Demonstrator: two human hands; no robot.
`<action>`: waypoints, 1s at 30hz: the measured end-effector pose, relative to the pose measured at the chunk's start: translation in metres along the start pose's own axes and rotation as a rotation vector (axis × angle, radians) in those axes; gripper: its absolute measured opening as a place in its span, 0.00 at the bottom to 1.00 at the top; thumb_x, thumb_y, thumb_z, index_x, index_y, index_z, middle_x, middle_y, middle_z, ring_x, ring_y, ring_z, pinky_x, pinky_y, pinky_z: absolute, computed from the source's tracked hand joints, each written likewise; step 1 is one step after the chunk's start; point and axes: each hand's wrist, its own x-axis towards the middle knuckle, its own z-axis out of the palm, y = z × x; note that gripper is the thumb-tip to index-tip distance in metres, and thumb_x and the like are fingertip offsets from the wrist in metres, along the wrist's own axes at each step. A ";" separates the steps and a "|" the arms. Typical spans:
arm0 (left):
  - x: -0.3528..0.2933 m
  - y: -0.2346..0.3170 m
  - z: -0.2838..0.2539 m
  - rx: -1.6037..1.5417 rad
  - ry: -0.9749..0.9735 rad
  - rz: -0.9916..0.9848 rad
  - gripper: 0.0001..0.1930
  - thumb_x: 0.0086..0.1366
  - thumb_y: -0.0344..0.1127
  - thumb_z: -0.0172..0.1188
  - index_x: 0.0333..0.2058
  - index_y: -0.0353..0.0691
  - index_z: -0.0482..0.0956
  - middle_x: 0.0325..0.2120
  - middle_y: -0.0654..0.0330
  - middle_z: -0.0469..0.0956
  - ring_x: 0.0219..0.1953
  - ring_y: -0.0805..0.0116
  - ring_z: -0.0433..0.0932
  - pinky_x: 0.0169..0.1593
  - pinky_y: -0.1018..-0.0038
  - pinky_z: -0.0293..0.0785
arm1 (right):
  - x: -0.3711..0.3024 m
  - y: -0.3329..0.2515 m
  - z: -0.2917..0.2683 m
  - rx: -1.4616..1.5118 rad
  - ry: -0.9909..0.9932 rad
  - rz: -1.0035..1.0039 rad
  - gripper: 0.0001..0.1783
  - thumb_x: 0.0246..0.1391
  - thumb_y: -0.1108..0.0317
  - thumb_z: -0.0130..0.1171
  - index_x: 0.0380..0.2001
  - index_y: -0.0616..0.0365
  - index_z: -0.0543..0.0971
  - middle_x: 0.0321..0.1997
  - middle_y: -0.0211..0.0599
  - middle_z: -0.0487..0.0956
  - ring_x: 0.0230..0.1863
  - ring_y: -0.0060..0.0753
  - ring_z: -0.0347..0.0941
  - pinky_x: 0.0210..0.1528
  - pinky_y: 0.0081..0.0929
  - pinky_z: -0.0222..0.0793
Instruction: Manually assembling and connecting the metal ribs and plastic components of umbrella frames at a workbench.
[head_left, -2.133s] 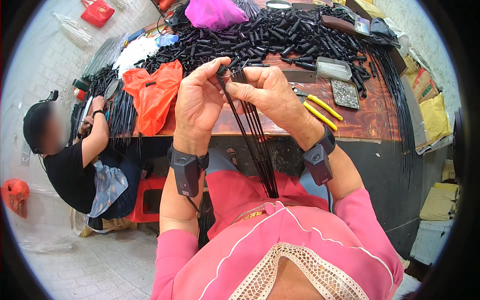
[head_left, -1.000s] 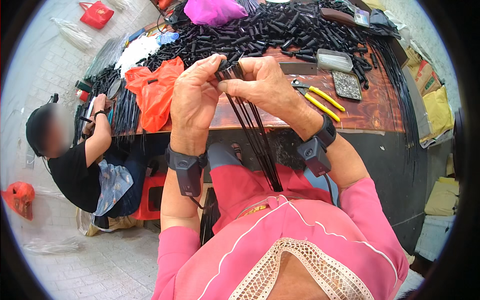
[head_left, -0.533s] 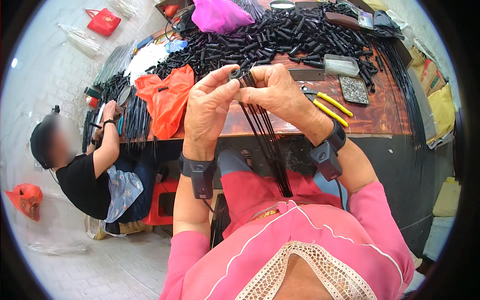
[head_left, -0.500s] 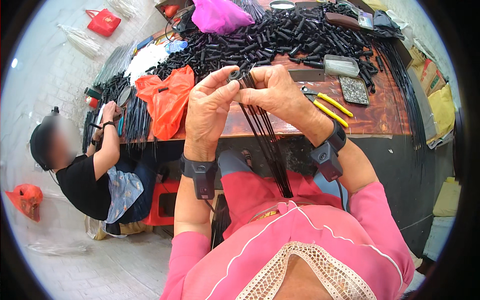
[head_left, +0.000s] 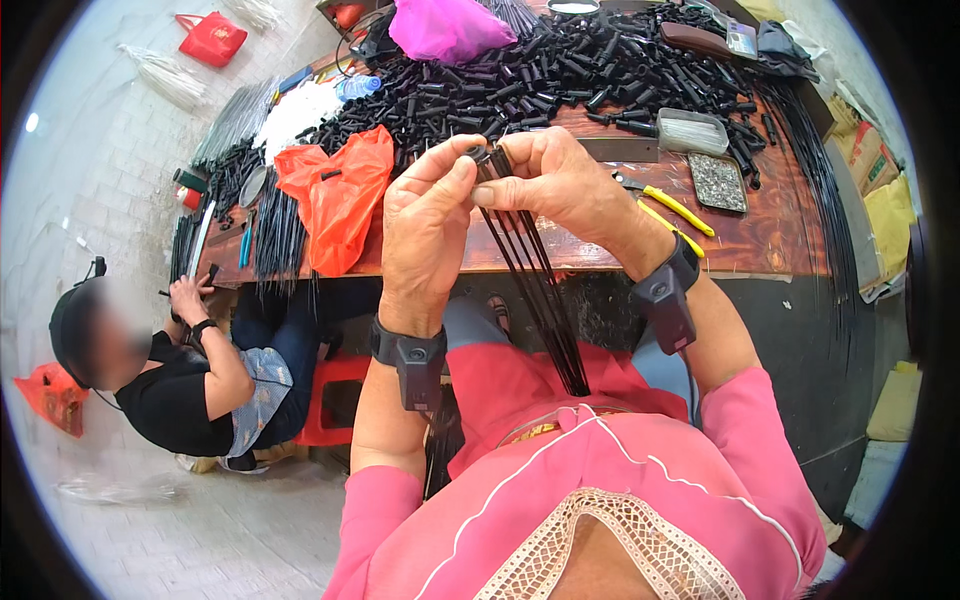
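Observation:
Over the table's front edge, my two hands meet at the top of a bundle of thin black ribs [head_left: 543,295], like those of an umbrella frame. The ribs slant down toward my lap, drawing together at the lower end. My left hand [head_left: 425,215] is closed at the fingertips on a small dark round piece [head_left: 476,154] at the bundle's top. Pressed close beside it, my right hand [head_left: 570,188] pinches the upper rib ends between thumb and fingers. Finger contact with the ribs is partly hidden.
A heap of black tubular parts [head_left: 480,100] covers the back of the wooden table. Yellow-handled pliers [head_left: 678,210], a tin of small metal bits [head_left: 718,183] and a clear box [head_left: 692,131] lie right. An orange bag [head_left: 345,215] is left; a co-worker [head_left: 190,390] sits beyond it.
My hands keep their grip on the bundle with only slight finger shifts. The co-worker's hands have come down off the table toward its front edge, and their body leans back.

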 end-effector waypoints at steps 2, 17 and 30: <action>0.001 -0.002 0.001 -0.022 0.005 0.001 0.13 0.67 0.28 0.56 0.49 0.30 0.76 0.40 0.57 0.80 0.41 0.72 0.78 0.48 0.75 0.73 | 0.000 0.002 0.001 -0.008 0.068 -0.050 0.09 0.50 0.68 0.68 0.26 0.61 0.79 0.22 0.26 0.76 0.22 0.14 0.68 0.23 0.18 0.64; -0.005 -0.008 0.005 0.035 0.024 0.157 0.14 0.63 0.25 0.60 0.48 0.29 0.77 0.40 0.58 0.80 0.41 0.73 0.78 0.49 0.77 0.73 | -0.014 -0.010 -0.010 -0.059 0.049 -0.048 0.12 0.58 0.60 0.63 0.29 0.59 0.82 0.21 0.23 0.77 0.20 0.10 0.68 0.21 0.12 0.64; -0.004 -0.014 0.003 -0.151 -0.079 0.086 0.13 0.65 0.29 0.61 0.47 0.31 0.76 0.40 0.58 0.79 0.42 0.71 0.77 0.53 0.73 0.71 | -0.020 -0.027 -0.009 -0.124 0.042 0.077 0.17 0.56 0.56 0.65 0.25 0.60 0.82 0.16 0.27 0.77 0.13 0.11 0.69 0.13 0.09 0.62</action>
